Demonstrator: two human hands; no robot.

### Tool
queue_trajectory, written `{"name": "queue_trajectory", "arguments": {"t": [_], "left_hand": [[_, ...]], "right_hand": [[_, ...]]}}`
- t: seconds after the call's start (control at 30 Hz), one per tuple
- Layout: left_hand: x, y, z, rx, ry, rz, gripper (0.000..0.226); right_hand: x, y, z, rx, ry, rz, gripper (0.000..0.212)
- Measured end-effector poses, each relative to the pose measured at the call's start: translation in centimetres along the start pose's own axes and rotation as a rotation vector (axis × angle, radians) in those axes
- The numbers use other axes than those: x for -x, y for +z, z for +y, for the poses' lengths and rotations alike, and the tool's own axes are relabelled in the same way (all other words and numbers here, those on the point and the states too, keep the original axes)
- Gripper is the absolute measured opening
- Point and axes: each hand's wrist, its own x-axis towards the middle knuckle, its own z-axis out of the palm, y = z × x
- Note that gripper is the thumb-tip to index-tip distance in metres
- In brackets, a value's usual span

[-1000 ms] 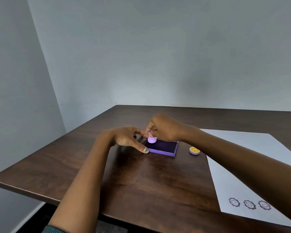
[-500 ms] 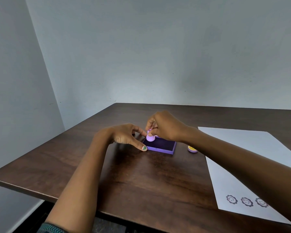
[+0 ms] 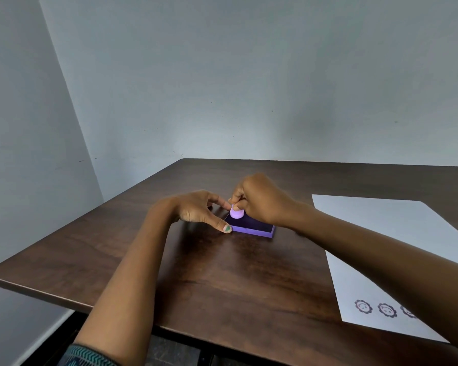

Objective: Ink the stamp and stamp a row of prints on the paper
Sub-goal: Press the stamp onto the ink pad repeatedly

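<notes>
Left hand: fingers spread, thumb tip at ink pad's near-left corner. Stamp: upright, face down on ink pad (long axis running right), pinched by right hand. Paper: right counter, three prints near edge.

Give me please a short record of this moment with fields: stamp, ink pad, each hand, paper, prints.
stamp: small light purple stamp, standing on the ink pad near its left end
ink pad: open purple pad with dark ink surface, on the brown table
right hand: right hand pinches the top of the stamp
left hand: left hand steadies the pad's left end, thumb at its near corner
paper: white sheet on the right of the table
prints: three round face prints in a row at the near edge, the third partly hidden by the right forearm
</notes>
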Motion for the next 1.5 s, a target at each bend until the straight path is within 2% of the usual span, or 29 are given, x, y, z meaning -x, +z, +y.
{"name": "queue_trajectory", "arguments": {"t": [0.27,0.47,0.67,0.83,1.03,1.23,1.4,1.5], "left_hand": [[0.1,-0.1,0.1,-0.014,-0.005,0.003,0.047],[-0.1,-0.1,0.0,-0.017,-0.010,-0.001,0.052],[0.0,-0.2,0.0,-0.010,-0.007,-0.002,0.049],[-0.1,-0.1,0.0,-0.006,-0.003,0.001,0.048],[0.1,-0.2,0.2,-0.008,-0.006,0.000,0.047],[0.1,-0.1,0.1,-0.008,-0.007,0.004,0.043],[0.1,-0.1,0.1,-0.006,-0.004,0.004,0.040],[0.2,-0.1,0.2,-0.012,-0.005,-0.002,0.039]], "right_hand": [[-0.1,0.0,0.4,-0.105,0.087,0.069,0.012],[0.7,0.9,0.1,0.077,-0.013,0.043,0.013],[-0.1,-0.1,0.5,-0.098,0.079,0.067,0.011],[1.0,1.1,0.2,0.072,-0.024,0.051,0.014],[0.1,0.4,0.5,-0.117,0.128,0.100,0.013],[1.3,1.2,0.2,0.058,0.011,0.079,0.013],[0.7,0.7,0.3,-0.140,0.127,0.131,0.014],[1.0,0.8,0.1,-0.125,0.094,0.125,0.014]]}}
